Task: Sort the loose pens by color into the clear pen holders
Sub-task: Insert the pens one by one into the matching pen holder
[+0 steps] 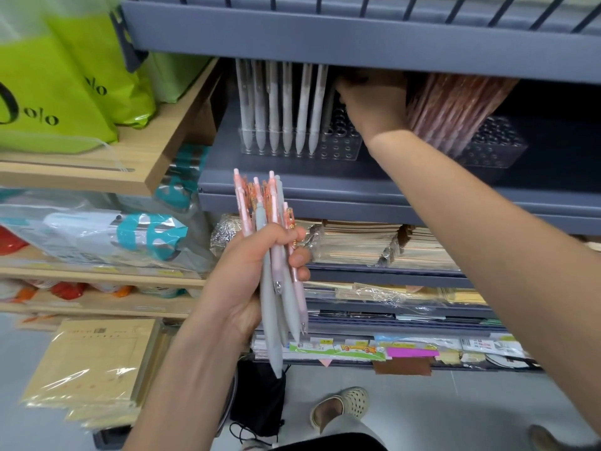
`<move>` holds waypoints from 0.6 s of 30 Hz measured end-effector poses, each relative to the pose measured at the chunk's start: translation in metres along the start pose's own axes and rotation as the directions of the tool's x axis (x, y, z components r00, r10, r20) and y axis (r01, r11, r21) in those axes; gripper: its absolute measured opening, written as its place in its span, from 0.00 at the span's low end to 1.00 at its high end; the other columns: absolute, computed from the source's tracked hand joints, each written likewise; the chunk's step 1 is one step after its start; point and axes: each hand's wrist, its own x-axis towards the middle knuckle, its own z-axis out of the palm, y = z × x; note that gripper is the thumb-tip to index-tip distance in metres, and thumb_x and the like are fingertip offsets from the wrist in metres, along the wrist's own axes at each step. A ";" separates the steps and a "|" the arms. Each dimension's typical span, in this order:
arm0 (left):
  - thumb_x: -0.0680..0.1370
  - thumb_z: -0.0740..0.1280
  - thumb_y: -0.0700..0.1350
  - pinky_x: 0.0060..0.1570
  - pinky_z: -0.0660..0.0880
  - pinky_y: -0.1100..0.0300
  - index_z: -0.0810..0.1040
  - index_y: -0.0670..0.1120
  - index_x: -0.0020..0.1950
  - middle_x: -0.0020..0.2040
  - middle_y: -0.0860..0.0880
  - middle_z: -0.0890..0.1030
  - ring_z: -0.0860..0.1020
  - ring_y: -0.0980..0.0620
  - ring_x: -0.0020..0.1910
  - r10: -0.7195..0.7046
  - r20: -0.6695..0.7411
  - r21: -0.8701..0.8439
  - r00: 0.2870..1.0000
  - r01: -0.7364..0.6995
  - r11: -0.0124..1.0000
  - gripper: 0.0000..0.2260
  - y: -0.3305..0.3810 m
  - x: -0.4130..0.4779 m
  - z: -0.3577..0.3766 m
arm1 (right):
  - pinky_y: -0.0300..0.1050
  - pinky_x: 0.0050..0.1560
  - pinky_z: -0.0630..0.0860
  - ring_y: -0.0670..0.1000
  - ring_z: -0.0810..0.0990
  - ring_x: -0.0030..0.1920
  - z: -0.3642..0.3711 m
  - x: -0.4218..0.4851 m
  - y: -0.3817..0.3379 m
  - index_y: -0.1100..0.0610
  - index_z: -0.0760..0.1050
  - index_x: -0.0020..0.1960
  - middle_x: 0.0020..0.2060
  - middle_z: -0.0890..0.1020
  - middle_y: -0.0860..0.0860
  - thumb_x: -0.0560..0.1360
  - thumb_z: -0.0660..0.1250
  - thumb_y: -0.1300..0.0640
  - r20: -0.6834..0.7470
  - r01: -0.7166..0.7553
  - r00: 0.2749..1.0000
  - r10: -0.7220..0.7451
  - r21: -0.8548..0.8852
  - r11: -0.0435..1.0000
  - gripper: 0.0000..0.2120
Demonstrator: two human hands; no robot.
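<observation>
Nearest us, our left hand (260, 271) clamps a mixed bundle of pink and grey pens (276, 255), tips down, kept ready as stock. Farther off, our right hand (374, 102) reaches under the upper shelf between the grey-pen holder (341, 148) and the pink-pen holder (497, 148); its grip we cannot tell.

There is only one view, from a camera on the person's head. It looks forward and down into a grey metal shelf unit (357, 190), from very near, so the two forearms fill the middle of the picture. The upper shelf edge crosses the top, and the floor (455, 405) with one foot (341, 405) shows at the bottom. A wooden shelf (97, 177) is at the left side. The wide lens bends the straight edges.
</observation>
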 end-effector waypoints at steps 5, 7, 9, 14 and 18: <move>0.76 0.63 0.33 0.25 0.73 0.61 0.74 0.40 0.46 0.35 0.46 0.72 0.71 0.53 0.26 -0.002 -0.008 0.012 1.000 0.002 1.000 0.04 0.001 -0.002 -0.002 | 0.51 0.56 0.79 0.56 0.82 0.51 0.001 -0.006 0.006 0.59 0.81 0.51 0.48 0.84 0.56 0.74 0.66 0.54 -0.040 -0.060 0.997 0.068 0.188 0.980 0.11; 0.76 0.64 0.33 0.25 0.73 0.60 0.74 0.39 0.47 0.35 0.46 0.73 0.71 0.53 0.26 -0.004 -0.015 0.025 1.000 0.005 1.000 0.03 0.000 -0.002 -0.002 | 0.49 0.57 0.77 0.54 0.82 0.51 -0.003 -0.007 0.005 0.56 0.81 0.49 0.46 0.84 0.53 0.74 0.69 0.52 -0.086 -0.039 0.995 0.058 0.215 0.976 0.09; 0.75 0.66 0.32 0.26 0.73 0.60 0.74 0.38 0.49 0.36 0.45 0.74 0.72 0.52 0.26 -0.002 -0.004 0.040 1.000 0.002 0.999 0.04 0.000 -0.002 -0.003 | 0.45 0.57 0.77 0.50 0.82 0.48 -0.010 -0.015 0.002 0.55 0.80 0.45 0.44 0.84 0.50 0.74 0.71 0.52 -0.154 0.002 0.987 0.044 0.287 0.958 0.06; 0.70 0.68 0.33 0.25 0.74 0.59 0.74 0.37 0.50 0.37 0.44 0.79 0.73 0.51 0.27 -0.013 0.068 0.054 0.998 0.009 0.998 0.10 -0.002 -0.004 -0.004 | 0.37 0.24 0.65 0.44 0.68 0.24 -0.030 -0.074 0.000 0.57 0.81 0.39 0.28 0.80 0.47 0.74 0.71 0.46 0.351 -0.093 0.936 -0.005 0.260 0.961 0.14; 0.70 0.67 0.34 0.26 0.73 0.59 0.74 0.38 0.50 0.38 0.44 0.80 0.73 0.50 0.27 -0.036 0.104 0.077 0.994 0.028 0.997 0.10 -0.006 -0.002 -0.001 | 0.40 0.25 0.64 0.46 0.69 0.28 -0.037 -0.104 0.008 0.54 0.84 0.43 0.34 0.83 0.49 0.72 0.74 0.45 0.634 -0.149 0.773 -0.012 0.200 0.968 0.12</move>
